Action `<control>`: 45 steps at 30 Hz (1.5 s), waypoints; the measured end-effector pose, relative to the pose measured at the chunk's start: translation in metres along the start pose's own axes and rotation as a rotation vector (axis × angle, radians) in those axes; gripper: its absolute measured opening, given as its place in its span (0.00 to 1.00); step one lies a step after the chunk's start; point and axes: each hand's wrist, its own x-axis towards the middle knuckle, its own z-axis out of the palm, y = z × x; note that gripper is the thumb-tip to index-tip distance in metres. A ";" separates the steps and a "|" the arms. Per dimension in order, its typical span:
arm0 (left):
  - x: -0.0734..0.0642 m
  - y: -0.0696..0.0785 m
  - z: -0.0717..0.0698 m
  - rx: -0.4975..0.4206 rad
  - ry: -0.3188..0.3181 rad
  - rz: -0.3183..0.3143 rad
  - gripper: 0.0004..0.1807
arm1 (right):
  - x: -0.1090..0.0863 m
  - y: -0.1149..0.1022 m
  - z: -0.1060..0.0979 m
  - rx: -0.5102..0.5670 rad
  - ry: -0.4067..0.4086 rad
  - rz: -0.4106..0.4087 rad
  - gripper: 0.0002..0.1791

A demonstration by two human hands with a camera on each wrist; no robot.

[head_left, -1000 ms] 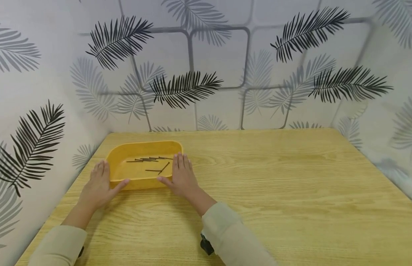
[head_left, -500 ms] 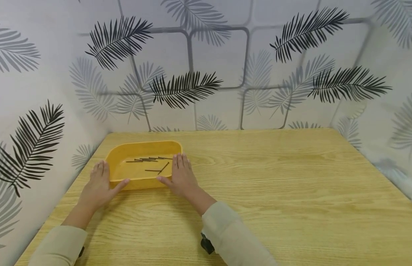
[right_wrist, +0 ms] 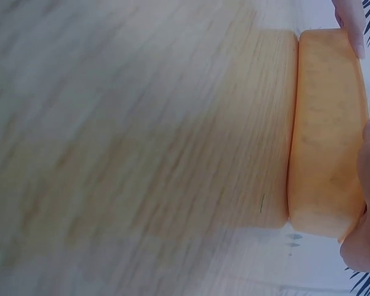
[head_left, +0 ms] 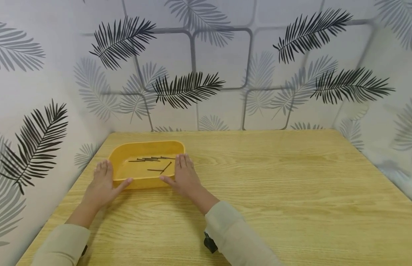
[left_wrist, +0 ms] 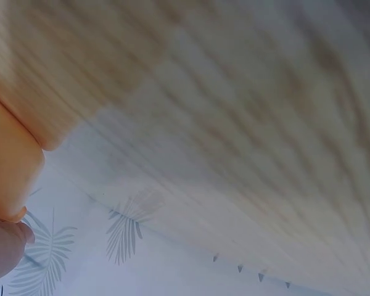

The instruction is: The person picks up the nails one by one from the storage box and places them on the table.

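Note:
A shallow orange-yellow plastic tray [head_left: 146,183] with rounded corners stands on the wooden table at the left. Several thin dark nails [head_left: 151,159] lie loose on its floor, mostly toward the back and right. My left hand [head_left: 101,186] rests against the left end, its thumb on the near rim. Against the right end lies my right hand [head_left: 186,179], fingers straight along the side and thumb over the near rim. In the right wrist view the tray's front wall [right_wrist: 327,129] meets the tabletop, both thumbs at its rim. The left wrist view catches only a tray corner [left_wrist: 12,154].
The pale wood-grain table [head_left: 275,184] stretches to the right and toward me. Behind it and at both sides rise walls with feather-leaf wallpaper [head_left: 222,62]. Light sleeves [head_left: 226,221] cover the forearms, with a dark strap-like piece [head_left: 210,243] under the right cuff.

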 end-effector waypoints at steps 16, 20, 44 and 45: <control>0.002 0.007 0.000 0.012 -0.015 -0.014 0.57 | -0.001 0.002 -0.003 0.030 0.006 0.023 0.49; 0.001 0.008 0.001 0.014 -0.017 -0.015 0.57 | -0.002 0.002 -0.002 0.037 -0.002 0.031 0.49; 0.005 0.021 0.004 0.053 -0.001 -0.013 0.57 | -0.005 0.012 -0.006 0.032 -0.020 0.052 0.49; 0.005 0.022 0.004 0.057 -0.002 -0.011 0.57 | -0.004 0.013 -0.006 0.033 -0.021 0.053 0.49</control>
